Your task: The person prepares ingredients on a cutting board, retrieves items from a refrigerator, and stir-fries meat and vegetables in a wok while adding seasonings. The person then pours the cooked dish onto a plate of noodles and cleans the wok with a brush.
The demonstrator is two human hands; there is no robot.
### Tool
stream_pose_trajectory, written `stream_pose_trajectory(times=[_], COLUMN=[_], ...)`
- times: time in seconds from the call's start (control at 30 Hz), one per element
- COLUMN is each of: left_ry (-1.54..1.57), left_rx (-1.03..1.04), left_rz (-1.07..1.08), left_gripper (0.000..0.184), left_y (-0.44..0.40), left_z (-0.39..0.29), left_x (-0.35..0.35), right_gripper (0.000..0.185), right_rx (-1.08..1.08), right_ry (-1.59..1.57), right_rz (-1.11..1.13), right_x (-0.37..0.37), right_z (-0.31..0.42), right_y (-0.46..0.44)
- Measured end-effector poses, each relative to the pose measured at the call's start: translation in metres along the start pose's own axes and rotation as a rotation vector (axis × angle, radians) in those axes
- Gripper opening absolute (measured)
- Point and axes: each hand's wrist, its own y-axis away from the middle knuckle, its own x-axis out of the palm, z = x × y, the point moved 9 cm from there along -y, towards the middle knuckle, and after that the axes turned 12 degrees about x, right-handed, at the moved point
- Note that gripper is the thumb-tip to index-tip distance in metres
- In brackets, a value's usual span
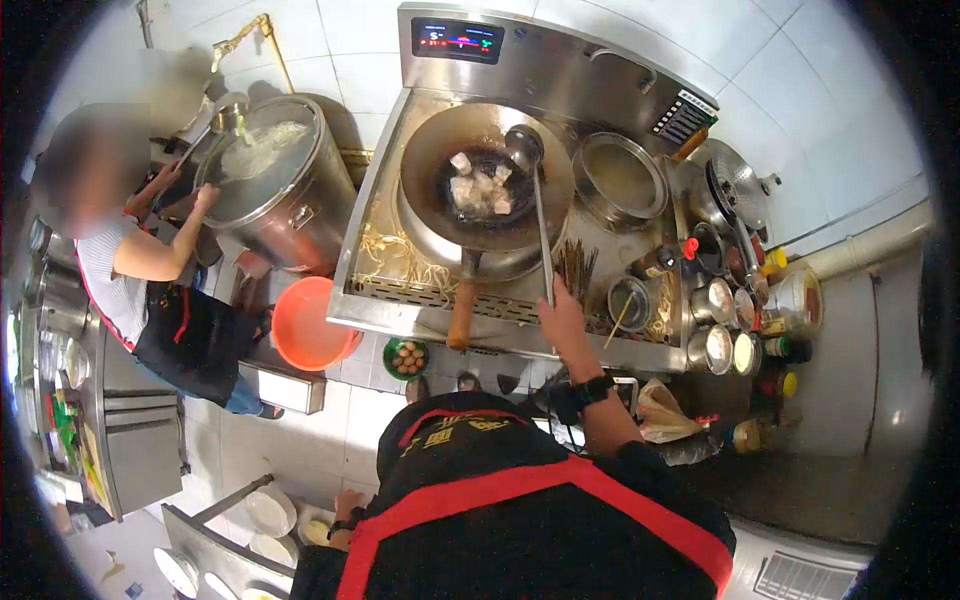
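Observation:
My right hand (564, 322) is closed around the handle of a long metal ladle (544, 225). Its bowl rests inside a large wok (425, 190), at the upper right of the inner wall. Several pale cubes of food (482, 187) lie in dark, shiny liquid at the wok's bottom. The wok's wooden handle (461, 318) points toward me, with neither hand on it. Down by my left side, my left hand (348, 503) hangs near a rack of plates (271, 511); its fingers are too small and partly hidden to read.
A metal pot (640, 220) stands right of the wok. Seasoning containers (712, 346) crowd the right side. To the left, a co-worker (165, 255) works over a large steaming pot (318, 190). An orange basin (305, 325) and a green basket of eggs (392, 368) sit low in front.

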Motion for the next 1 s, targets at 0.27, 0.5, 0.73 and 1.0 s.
stream_pose_trajectory(times=[0.27,0.5,0.73,1.0], left_ry=[0.905,0.330,0.935,0.429], left_rx=[-0.395,-0.381,-0.709,-0.361], left_rz=[-0.204,-0.272,-0.358,-0.338], left_gripper=[0.045,0.064,0.058,0.044], left_y=[0.014,0.034,0.081,0.072], left_z=[0.024,-0.002,-0.051,-0.064], left_x=[0.034,0.006,0.006,0.051], right_gripper=[0.018,0.011,0.045,0.063], right_rx=[0.487,0.734,0.207,-0.090], right_ry=[-0.890,-1.427,-0.451,0.323], right_rz=[0.756,1.115,0.729,0.255], right_x=[0.040,0.016,-0.029,-0.026], right_z=[-0.023,0.006,0.013,-0.012], right_y=[0.040,0.068,0.039,0.028])
